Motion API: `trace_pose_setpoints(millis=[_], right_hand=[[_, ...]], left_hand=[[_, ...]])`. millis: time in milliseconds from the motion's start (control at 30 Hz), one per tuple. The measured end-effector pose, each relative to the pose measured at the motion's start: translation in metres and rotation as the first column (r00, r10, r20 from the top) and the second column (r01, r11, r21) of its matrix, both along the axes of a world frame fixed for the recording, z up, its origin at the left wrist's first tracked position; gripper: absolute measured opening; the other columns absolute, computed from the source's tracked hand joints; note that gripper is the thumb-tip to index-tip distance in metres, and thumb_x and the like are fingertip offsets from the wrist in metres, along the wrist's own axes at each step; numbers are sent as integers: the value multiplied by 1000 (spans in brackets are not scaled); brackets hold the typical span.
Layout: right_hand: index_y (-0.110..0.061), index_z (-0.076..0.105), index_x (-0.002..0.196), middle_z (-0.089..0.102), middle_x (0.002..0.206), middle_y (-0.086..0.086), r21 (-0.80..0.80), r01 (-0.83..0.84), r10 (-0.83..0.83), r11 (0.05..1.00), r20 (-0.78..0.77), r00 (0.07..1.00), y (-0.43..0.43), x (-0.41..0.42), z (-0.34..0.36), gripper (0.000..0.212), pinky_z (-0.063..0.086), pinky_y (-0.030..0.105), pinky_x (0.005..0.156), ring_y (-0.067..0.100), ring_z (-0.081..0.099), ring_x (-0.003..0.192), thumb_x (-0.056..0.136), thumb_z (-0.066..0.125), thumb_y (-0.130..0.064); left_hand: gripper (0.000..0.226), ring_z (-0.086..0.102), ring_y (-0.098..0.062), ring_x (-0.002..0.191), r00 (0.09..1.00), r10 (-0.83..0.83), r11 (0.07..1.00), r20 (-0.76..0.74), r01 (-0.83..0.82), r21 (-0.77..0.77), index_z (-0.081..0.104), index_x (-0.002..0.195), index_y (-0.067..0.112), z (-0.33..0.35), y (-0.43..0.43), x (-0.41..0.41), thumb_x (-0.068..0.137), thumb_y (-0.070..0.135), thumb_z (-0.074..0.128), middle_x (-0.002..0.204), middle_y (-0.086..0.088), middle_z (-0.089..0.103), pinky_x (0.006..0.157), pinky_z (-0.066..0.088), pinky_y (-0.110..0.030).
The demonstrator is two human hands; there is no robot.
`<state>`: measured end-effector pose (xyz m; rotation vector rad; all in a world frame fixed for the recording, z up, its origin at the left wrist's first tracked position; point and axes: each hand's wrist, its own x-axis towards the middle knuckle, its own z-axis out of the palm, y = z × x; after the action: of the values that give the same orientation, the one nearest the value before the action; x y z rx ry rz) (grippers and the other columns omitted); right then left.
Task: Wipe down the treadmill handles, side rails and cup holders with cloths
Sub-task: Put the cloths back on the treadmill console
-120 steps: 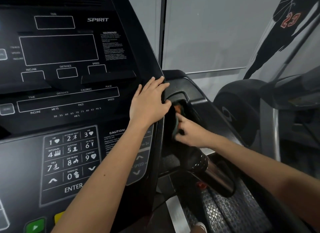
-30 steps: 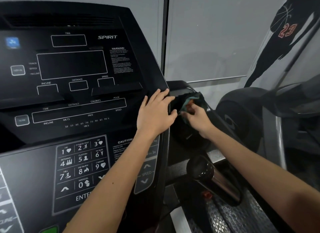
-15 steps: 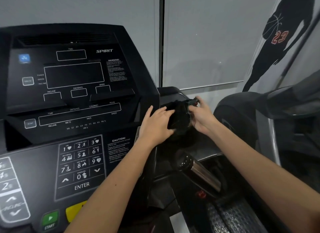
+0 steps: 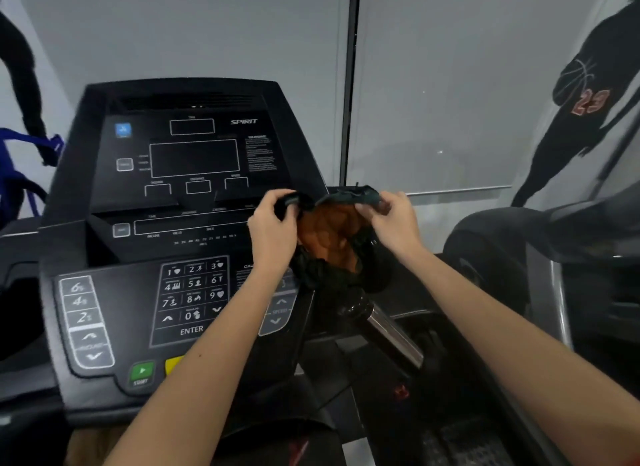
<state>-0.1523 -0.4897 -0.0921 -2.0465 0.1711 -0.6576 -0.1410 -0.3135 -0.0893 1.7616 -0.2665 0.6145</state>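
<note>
A cloth [image 4: 330, 237], dark green outside and orange inside, is stretched between both hands in front of the console's right edge. My left hand [image 4: 272, 231] pinches its left edge and my right hand [image 4: 393, 223] pinches its right edge. The cloth's lower part hangs in dark folds and hides the right cup holder behind it. Below the cloth, the treadmill's right handle [image 4: 379, 321], with a black glossy end and a metal shaft, slopes down to the right.
The black SPIRIT console [image 4: 180, 230] with keypad and green start button fills the left. A second machine [image 4: 512, 257] stands close on the right. A grey wall [image 4: 450, 84] with a dark player figure is behind. A blue strap [image 4: 20, 160] hangs at far left.
My right hand lifted the cloth out of the right cup holder. My left hand left the console edge and took the cloth's other side; both now spread it open. The view has tilted up and pulled back.
</note>
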Motion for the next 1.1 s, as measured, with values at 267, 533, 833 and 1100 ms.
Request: trace_pose_setpoints(millis=[267, 533, 833, 1100], right_hand=[[-15, 51, 82, 52, 73, -8, -2, -175, 175, 984, 55, 983, 62, 16, 30, 16, 36, 10, 52, 0, 48, 66, 88, 61, -26], [-3, 54, 104, 52, 81, -8, -65, -263, 268, 963, 91, 959, 149, 63, 46, 24, 35, 9, 56, 10, 50, 81, 92, 56, -23], [-5, 36, 117, 48, 100, 1, -105, -256, 272, 961, 200, 941, 243, 129, 65, 22, 36, 22, 79, 15, 49, 94, 97, 41, -10], [-13, 46, 92, 52, 87, -2, -240, -126, 212, 963, 375, 902, 271, 183, 75, 9, 43, 28, 76, 17, 52, 84, 95, 40, -6]], left_hand=[[25, 54, 0, 75, 988, 150, 987, -29, -151, -54, 59, 80, 19, 19, 72, 9, 91, 0, 50, 83, 11, 60, 70, 42, -12], [37, 47, -13, 117, 988, 109, 979, 106, -125, 159, 55, 125, 3, 19, 163, 36, 88, 3, 60, 124, -10, 52, 92, 31, -3], [90, 29, -3, 120, 995, -44, 838, 92, -13, 546, 9, 150, 16, 44, 269, 105, 82, 8, 68, 153, -2, 11, 95, 30, -17], [83, 24, -15, 135, 982, -119, 835, 145, 20, 549, 12, 148, 8, 68, 301, 179, 83, -2, 63, 153, -11, 13, 97, 25, -7]])
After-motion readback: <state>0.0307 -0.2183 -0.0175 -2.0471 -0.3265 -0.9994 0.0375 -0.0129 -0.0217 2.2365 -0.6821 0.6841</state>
